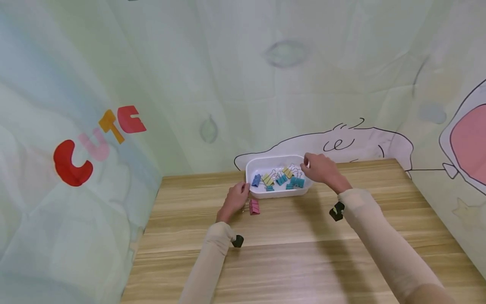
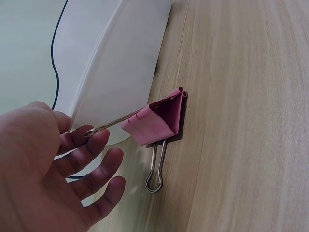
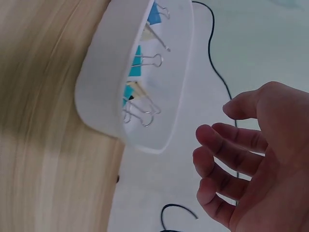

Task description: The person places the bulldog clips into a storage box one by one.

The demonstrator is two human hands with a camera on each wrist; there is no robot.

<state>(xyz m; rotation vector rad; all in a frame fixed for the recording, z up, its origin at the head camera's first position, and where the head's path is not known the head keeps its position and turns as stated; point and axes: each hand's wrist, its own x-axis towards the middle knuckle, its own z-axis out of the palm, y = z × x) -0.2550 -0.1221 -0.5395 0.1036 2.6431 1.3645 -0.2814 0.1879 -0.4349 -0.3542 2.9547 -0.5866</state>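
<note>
A white plastic tray (image 1: 279,194) stands at the back of the table, holding several blue, teal and yellow binder clips (image 1: 281,180). My left hand (image 1: 234,199) is at its left end, thumb and index finger pinching the rim. Just below those fingers a pink binder clip (image 2: 152,125) rests on the table, one wire handle slanting up so its loop overlaps the fingers in the left wrist view. My right hand (image 3: 263,150) hovers by the tray's right end, fingers loosely bent and thumb apart, holding nothing.
The wood-grain table (image 1: 281,261) stretches toward me in front of the tray. A printed cloth (image 1: 212,105) hangs directly behind it and along both sides. Black wrist devices (image 1: 336,211) sit under my sleeves.
</note>
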